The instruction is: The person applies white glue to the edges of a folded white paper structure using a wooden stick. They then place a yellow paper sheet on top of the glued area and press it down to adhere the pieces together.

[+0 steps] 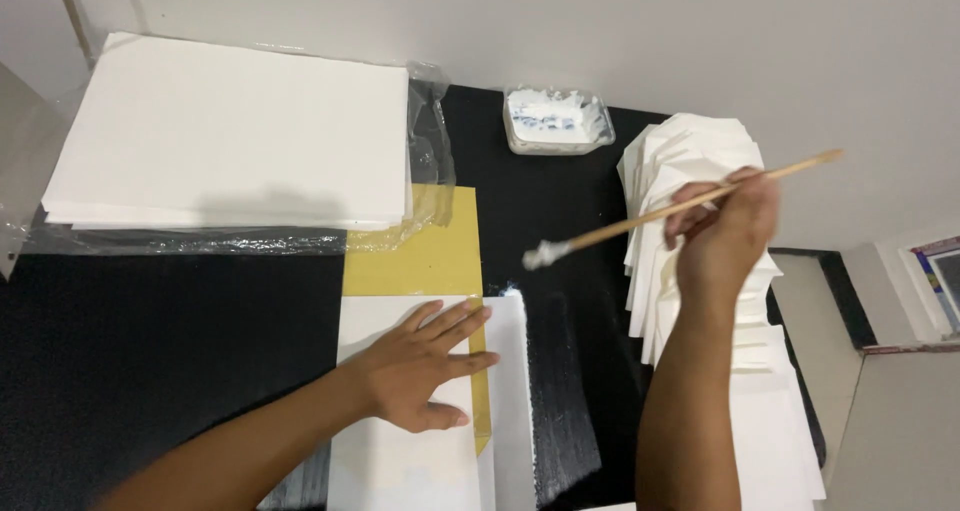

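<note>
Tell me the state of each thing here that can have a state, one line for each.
Left hand: open, flat on the white sheet.
Right hand: shut on the brush, raised above the table.
Brush: tip white with paste.
Paste dish: uncovered, partly filled.
Paper stack: flat, on clear plastic wrap.
Folded sheets: piled, fanned.
</note>
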